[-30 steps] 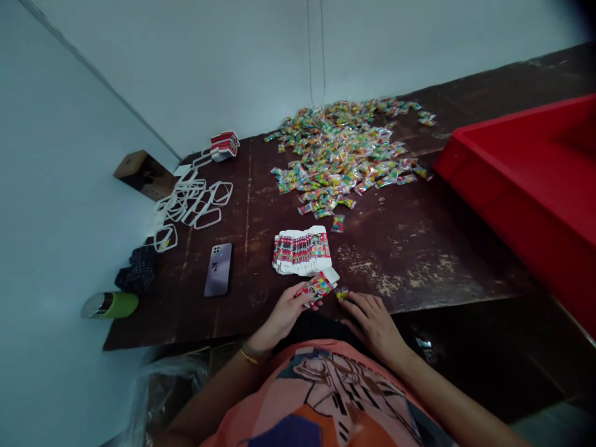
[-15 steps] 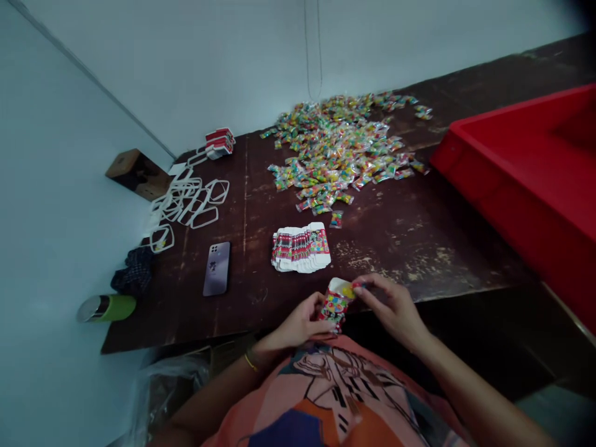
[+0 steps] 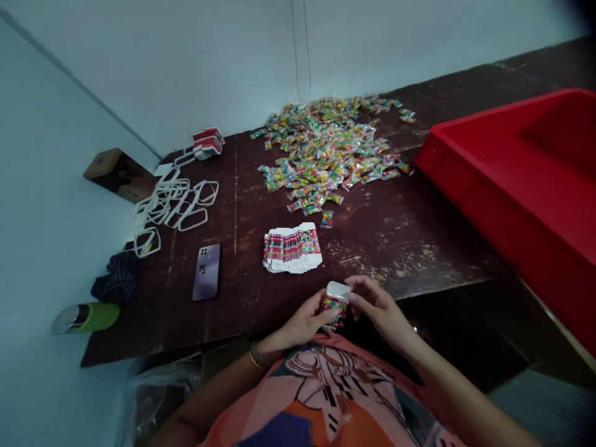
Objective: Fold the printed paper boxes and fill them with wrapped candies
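Note:
My left hand (image 3: pixel 307 320) is wrapped round a small printed candy box (image 3: pixel 333 305) with a white top flap, held near the table's front edge. My right hand (image 3: pixel 375 307) has its thumb and fingers bent at the right side of that flap, touching the box. No candy shows between these fingertips. Just beyond the hands lies a fanned stack of flat candy boxes (image 3: pixel 292 249). Farther back is a wide heap of wrapped candies (image 3: pixel 330 149), with one single candy packet (image 3: pixel 327 218) at its near edge.
A large red tray (image 3: pixel 503 180) takes up the right side. On the left are a phone (image 3: pixel 207 272), white loop-shaped pieces (image 3: pixel 177 202), a red-and-white stack (image 3: pixel 208 143), a brown box (image 3: pixel 121 174), a dark cloth (image 3: pixel 116 276) and a green bottle (image 3: pixel 93 317).
The colourful candy pinched in my right hand is out of sight now. My right hand has come in against the box's white flap. The whole view has shifted a little.

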`<state>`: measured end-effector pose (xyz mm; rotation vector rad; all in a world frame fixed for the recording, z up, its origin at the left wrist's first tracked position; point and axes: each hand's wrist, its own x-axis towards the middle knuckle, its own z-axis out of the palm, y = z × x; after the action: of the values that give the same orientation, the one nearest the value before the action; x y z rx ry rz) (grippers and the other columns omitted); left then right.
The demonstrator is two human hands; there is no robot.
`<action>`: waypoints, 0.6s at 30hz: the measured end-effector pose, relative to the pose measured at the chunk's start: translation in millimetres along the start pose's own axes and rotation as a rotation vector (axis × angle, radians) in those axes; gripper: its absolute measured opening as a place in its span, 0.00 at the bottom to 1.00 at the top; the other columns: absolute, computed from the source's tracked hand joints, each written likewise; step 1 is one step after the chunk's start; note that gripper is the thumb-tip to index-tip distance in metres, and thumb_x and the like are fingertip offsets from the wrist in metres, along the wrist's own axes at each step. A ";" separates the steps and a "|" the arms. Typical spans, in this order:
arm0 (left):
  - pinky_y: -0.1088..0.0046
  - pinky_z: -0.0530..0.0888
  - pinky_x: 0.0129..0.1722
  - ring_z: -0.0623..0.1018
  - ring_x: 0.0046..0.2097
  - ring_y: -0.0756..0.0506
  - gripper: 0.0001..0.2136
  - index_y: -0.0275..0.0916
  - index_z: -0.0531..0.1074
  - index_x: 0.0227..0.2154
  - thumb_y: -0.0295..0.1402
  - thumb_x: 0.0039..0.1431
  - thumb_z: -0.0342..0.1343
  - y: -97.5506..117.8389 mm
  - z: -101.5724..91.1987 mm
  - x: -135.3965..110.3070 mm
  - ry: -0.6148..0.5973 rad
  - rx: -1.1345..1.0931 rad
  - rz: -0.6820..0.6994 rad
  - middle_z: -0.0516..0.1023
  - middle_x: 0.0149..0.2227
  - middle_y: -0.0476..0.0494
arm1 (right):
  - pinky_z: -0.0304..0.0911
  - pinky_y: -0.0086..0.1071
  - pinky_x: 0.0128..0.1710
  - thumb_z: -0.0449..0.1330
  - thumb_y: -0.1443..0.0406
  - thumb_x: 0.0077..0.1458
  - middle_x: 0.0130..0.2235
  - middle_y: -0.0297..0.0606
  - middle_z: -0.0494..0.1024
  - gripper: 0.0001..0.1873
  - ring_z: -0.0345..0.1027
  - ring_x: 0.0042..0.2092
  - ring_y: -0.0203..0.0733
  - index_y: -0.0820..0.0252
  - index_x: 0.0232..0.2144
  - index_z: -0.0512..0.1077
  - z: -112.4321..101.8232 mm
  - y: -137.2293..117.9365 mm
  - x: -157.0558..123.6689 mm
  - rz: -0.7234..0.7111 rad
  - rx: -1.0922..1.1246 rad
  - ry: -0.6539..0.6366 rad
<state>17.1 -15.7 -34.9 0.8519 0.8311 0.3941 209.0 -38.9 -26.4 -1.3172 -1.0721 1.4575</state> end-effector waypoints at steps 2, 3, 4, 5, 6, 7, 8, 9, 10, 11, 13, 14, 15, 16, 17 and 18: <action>0.71 0.72 0.29 0.74 0.36 0.45 0.23 0.36 0.69 0.46 0.49 0.57 0.51 -0.8 -2.0 1.4 0.032 -0.003 0.004 0.73 0.38 0.41 | 0.63 0.27 0.25 0.63 0.54 0.51 0.32 0.32 0.70 0.17 0.61 0.24 0.30 0.57 0.40 0.69 3.0 7.6 -0.7 0.199 0.263 -0.095; 0.71 0.72 0.28 0.74 0.34 0.45 0.24 0.35 0.70 0.45 0.52 0.58 0.47 -1.0 -2.7 2.2 0.033 -0.010 -0.006 0.74 0.37 0.40 | 0.63 0.27 0.26 0.65 0.55 0.49 0.32 0.32 0.70 0.18 0.61 0.24 0.30 0.57 0.38 0.69 3.5 9.2 -0.5 0.253 0.337 -0.126; 0.71 0.71 0.29 0.74 0.33 0.46 0.25 0.34 0.70 0.44 0.52 0.59 0.45 -0.7 -3.0 3.0 0.016 -0.015 -0.022 0.74 0.36 0.40 | 0.64 0.27 0.27 0.66 0.56 0.47 0.33 0.32 0.71 0.18 0.62 0.25 0.30 0.58 0.38 0.70 3.5 9.6 -0.2 0.279 0.372 -0.137; 0.71 0.71 0.29 0.74 0.33 0.46 0.24 0.34 0.70 0.45 0.51 0.59 0.46 0.1 -3.0 3.8 -0.016 -0.014 -0.041 0.75 0.36 0.40 | 0.65 0.27 0.28 0.67 0.57 0.45 0.33 0.32 0.72 0.18 0.64 0.26 0.30 0.58 0.37 0.70 3.1 8.9 0.2 0.283 0.371 -0.142; 0.72 0.70 0.31 0.74 0.35 0.46 0.22 0.35 0.70 0.46 0.48 0.59 0.48 1.4 -2.5 4.8 -0.051 -0.009 -0.059 0.75 0.37 0.41 | 0.65 0.27 0.29 0.68 0.59 0.44 0.33 0.32 0.72 0.18 0.64 0.27 0.31 0.59 0.36 0.71 2.7 7.3 0.3 0.269 0.337 -0.145; 0.72 0.70 0.33 0.74 0.37 0.45 0.19 0.36 0.70 0.46 0.44 0.58 0.51 3.1 -1.5 5.9 -0.080 -0.005 -0.074 0.75 0.39 0.41 | 0.65 0.28 0.28 0.68 0.59 0.44 0.33 0.33 0.72 0.16 0.65 0.28 0.32 0.59 0.35 0.71 2.4 5.0 0.2 0.235 0.273 -0.143; 0.72 0.69 0.35 0.73 0.38 0.45 0.17 0.36 0.71 0.46 0.39 0.56 0.53 4.9 -0.2 7.3 -0.093 -0.006 -0.082 0.75 0.40 0.42 | 0.65 0.28 0.28 0.67 0.60 0.45 0.33 0.34 0.72 0.13 0.66 0.29 0.34 0.59 0.33 0.72 2.5 2.1 -0.3 0.177 0.180 -0.140; 0.72 0.69 0.37 0.73 0.40 0.45 0.16 0.36 0.72 0.45 0.35 0.54 0.54 6.6 1.4 8.9 -0.085 -0.014 -0.082 0.75 0.40 0.43 | 0.65 0.29 0.30 0.65 0.61 0.47 0.34 0.35 0.73 0.10 0.67 0.31 0.36 0.59 0.32 0.74 2.8 -1.4 -1.0 0.096 0.070 -0.139; 0.72 0.68 0.38 0.72 0.40 0.45 0.15 0.36 0.73 0.43 0.32 0.52 0.53 8.0 3.3 10.6 -0.059 -0.030 -0.070 0.75 0.39 0.44 | 0.66 0.30 0.33 0.63 0.61 0.50 0.35 0.37 0.73 0.08 0.68 0.34 0.38 0.59 0.32 0.75 3.2 -5.1 -2.0 0.000 -0.045 -0.142; 0.72 0.67 0.40 0.71 0.40 0.46 0.14 0.35 0.74 0.40 0.31 0.51 0.52 9.0 5.2 12.3 -0.024 -0.051 -0.049 0.75 0.38 0.45 | 0.66 0.32 0.37 0.61 0.62 0.53 0.38 0.38 0.74 0.07 0.68 0.38 0.40 0.58 0.33 0.77 3.6 -9.0 -2.7 -0.098 -0.148 -0.148; 0.72 0.67 0.39 0.71 0.39 0.46 0.12 0.36 0.74 0.38 0.32 0.51 0.51 9.4 8.5 15.1 0.035 -0.099 -0.016 0.75 0.37 0.45 | 0.64 0.35 0.45 0.56 0.62 0.58 0.42 0.41 0.75 0.11 0.68 0.44 0.42 0.56 0.38 0.78 2.7 -15.8 -2.5 -0.241 -0.277 -0.161; 0.72 0.67 0.38 0.71 0.39 0.46 0.12 0.37 0.74 0.39 0.33 0.52 0.52 8.8 9.7 15.9 0.050 -0.121 -0.012 0.74 0.37 0.46 | 0.63 0.36 0.47 0.55 0.61 0.60 0.44 0.41 0.76 0.12 0.68 0.45 0.42 0.55 0.39 0.78 1.1 -18.1 -0.9 -0.268 -0.298 -0.165; 0.72 0.68 0.36 0.71 0.39 0.46 0.13 0.38 0.73 0.40 0.34 0.53 0.52 7.9 10.4 16.2 0.052 -0.144 -0.015 0.74 0.37 0.46 | 0.63 0.36 0.47 0.55 0.60 0.60 0.43 0.41 0.77 0.13 0.69 0.44 0.43 0.55 0.40 0.78 -1.5 -19.3 1.7 -0.261 -0.297 -0.168; 0.73 0.68 0.34 0.71 0.39 0.46 0.14 0.39 0.72 0.42 0.35 0.54 0.53 6.6 10.7 15.9 0.040 -0.166 -0.023 0.74 0.38 0.46 | 0.64 0.36 0.44 0.55 0.59 0.60 0.40 0.41 0.78 0.14 0.70 0.42 0.42 0.56 0.38 0.79 -4.8 -19.5 5.3 -0.225 -0.279 -0.173; 0.73 0.68 0.34 0.71 0.39 0.46 0.15 0.39 0.72 0.44 0.37 0.54 0.54 5.1 10.6 15.2 0.023 -0.186 -0.030 0.74 0.39 0.45 | 0.65 0.35 0.41 0.56 0.57 0.59 0.37 0.40 0.78 0.15 0.70 0.39 0.42 0.58 0.35 0.79 -8.6 -18.5 9.4 -0.165 -0.249 -0.187; 0.72 0.68 0.34 0.71 0.40 0.46 0.16 0.39 0.71 0.45 0.38 0.53 0.55 3.8 10.3 14.1 0.006 -0.203 -0.035 0.74 0.39 0.44 | 0.65 0.33 0.37 0.57 0.56 0.57 0.34 0.39 0.78 0.15 0.70 0.35 0.41 0.59 0.33 0.79 -12.3 -16.8 13.6 -0.090 -0.211 -0.214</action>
<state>34.0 -10.0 -34.8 0.6474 0.7964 0.4420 221.4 -21.1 -14.3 -1.2585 -1.4396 1.4733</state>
